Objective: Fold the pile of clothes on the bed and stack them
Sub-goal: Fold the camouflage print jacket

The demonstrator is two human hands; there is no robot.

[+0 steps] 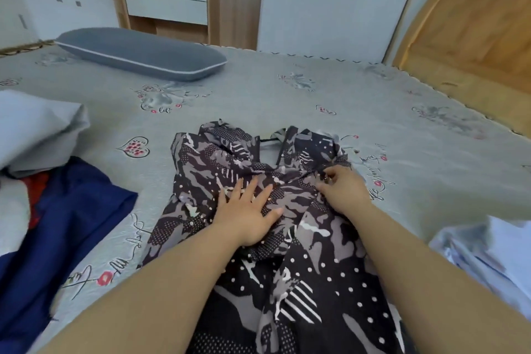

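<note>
While its long axis runs from the bottom edge toward frame centre, neckline farthest, the thin patterned garment (301,253) is spread on the quilted bed (287,95). It is pressed by the left hand (247,215), fingers straight and spread; fabric is pinched by the right hand (342,190).

Under my left hand (249,214) the patterned garment (258,210) is thin, matt cloth, soft and creased, printed in dark camouflage patches and white dots. The bed (287,95) wears a quilted grey cover, matt with a stitched, slightly puckered texture. At upper left the pillow (140,53) is smooth grey fabric. At upper right the headboard (474,26) is pale wood, satin-smooth.
</note>
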